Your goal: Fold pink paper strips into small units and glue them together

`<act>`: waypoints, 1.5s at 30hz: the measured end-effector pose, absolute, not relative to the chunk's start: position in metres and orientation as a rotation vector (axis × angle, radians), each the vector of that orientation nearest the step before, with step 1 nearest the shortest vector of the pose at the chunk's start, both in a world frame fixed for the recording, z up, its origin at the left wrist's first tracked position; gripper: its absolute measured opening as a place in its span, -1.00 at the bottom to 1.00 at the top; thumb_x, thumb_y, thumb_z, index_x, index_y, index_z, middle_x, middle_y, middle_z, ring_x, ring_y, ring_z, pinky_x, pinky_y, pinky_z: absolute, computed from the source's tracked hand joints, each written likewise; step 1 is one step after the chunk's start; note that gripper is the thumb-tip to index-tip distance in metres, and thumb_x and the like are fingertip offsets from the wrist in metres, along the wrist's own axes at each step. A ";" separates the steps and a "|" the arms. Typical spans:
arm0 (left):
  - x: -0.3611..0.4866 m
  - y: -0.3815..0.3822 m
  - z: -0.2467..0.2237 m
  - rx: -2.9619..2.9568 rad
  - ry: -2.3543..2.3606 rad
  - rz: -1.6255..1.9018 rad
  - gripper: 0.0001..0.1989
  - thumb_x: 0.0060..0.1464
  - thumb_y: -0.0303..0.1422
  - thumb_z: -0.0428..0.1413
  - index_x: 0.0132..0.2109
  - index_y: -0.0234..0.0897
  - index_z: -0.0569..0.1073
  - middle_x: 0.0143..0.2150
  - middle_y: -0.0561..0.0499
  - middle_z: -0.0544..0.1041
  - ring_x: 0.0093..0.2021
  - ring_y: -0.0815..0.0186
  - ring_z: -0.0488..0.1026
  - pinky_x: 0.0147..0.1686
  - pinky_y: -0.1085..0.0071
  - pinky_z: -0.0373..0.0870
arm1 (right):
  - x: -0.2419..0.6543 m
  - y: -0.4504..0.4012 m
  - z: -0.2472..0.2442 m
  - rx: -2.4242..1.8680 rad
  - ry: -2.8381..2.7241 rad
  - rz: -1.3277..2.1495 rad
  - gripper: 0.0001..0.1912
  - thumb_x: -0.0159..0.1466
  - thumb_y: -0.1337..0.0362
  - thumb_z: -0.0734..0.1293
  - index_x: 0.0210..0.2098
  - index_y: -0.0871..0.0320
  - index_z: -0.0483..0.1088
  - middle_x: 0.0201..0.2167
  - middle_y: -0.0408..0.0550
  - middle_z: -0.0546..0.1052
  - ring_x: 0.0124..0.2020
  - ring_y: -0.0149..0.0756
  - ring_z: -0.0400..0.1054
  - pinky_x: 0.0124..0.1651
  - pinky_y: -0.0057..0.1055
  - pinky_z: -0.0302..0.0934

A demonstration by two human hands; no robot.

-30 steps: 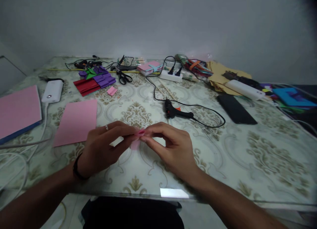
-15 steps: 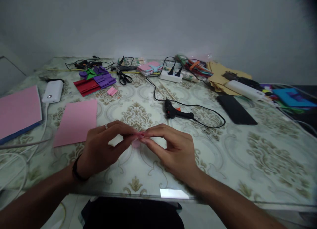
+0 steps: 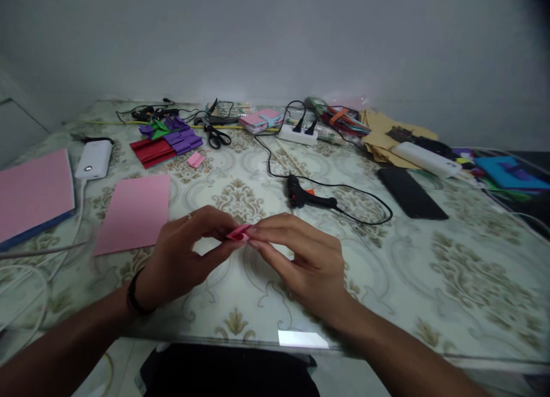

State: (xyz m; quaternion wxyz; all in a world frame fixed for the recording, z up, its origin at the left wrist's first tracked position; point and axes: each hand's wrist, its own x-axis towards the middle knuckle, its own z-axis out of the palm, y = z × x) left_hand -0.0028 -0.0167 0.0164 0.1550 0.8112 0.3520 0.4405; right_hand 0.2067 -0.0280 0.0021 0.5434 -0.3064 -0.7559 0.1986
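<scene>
Between my two hands, above the near middle of the table, is a small folded piece of pink paper (image 3: 239, 232). My left hand (image 3: 189, 248) pinches its left side between thumb and fingers. On the other side, the thumb and fingertips of my right hand (image 3: 305, 256) close on its right edge. The paper is bent so that a hollow shows at its near side; the fingers hide part of it. A flat pink sheet (image 3: 136, 211) lies just beyond my left hand. Past my right hand rests a black glue gun (image 3: 309, 196) with its cord.
Black scissors (image 3: 217, 137), red folded paper (image 3: 153, 150), purple paper (image 3: 183, 138) and a small pink folded piece (image 3: 196, 160) lie farther back. A white power strip (image 3: 298, 134) is near the wall. At right is a black phone (image 3: 411, 193); at left, a white power bank (image 3: 94, 159).
The pink paper has turned and opened up between my fingers, showing more of its face and a hollow. Both hands stay close together, still pinching it.
</scene>
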 end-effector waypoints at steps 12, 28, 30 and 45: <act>-0.006 -0.012 0.011 2.416 0.912 1.270 -0.90 0.23 -0.45 0.27 -0.13 -0.18 0.53 -0.14 -0.01 0.63 -0.19 0.32 0.63 -0.22 0.43 0.67 | 0.207 -0.022 0.004 -0.659 -1.872 0.426 -0.74 0.36 0.49 0.38 -0.07 0.07 0.60 -0.22 -0.01 0.68 -0.17 -0.18 0.56 -0.10 -0.17 0.46; -0.024 0.002 0.020 1.535 0.961 1.287 -0.81 0.22 -0.27 0.31 -0.14 -0.27 0.52 -0.16 -0.04 0.63 -0.27 0.28 0.67 -0.25 0.42 0.65 | 0.229 -0.004 0.008 -0.807 -1.874 0.261 -0.81 0.34 0.42 0.46 -0.06 0.10 0.57 -0.25 -0.06 0.67 -0.26 -0.21 0.50 -0.07 -0.19 0.33; -0.024 0.003 0.025 1.585 0.973 1.123 -0.78 0.18 -0.26 0.34 -0.12 -0.27 0.56 -0.09 -0.06 0.63 -0.22 0.27 0.65 -0.24 0.45 0.61 | 0.229 -0.002 0.007 -0.761 -1.928 0.238 -0.80 0.34 0.45 0.45 -0.05 0.14 0.57 -0.23 -0.02 0.68 -0.25 -0.21 0.49 -0.07 -0.19 0.33; -0.016 0.009 0.017 1.403 0.859 0.609 -0.65 0.13 -0.34 0.32 0.05 -0.25 0.50 -0.19 0.01 0.61 -0.15 0.26 0.56 -0.15 0.36 0.47 | 0.226 -0.003 0.005 -0.783 -2.040 0.199 -0.83 0.35 0.45 0.41 -0.15 0.07 0.56 0.09 0.07 0.52 0.15 -0.05 0.34 0.25 0.01 0.19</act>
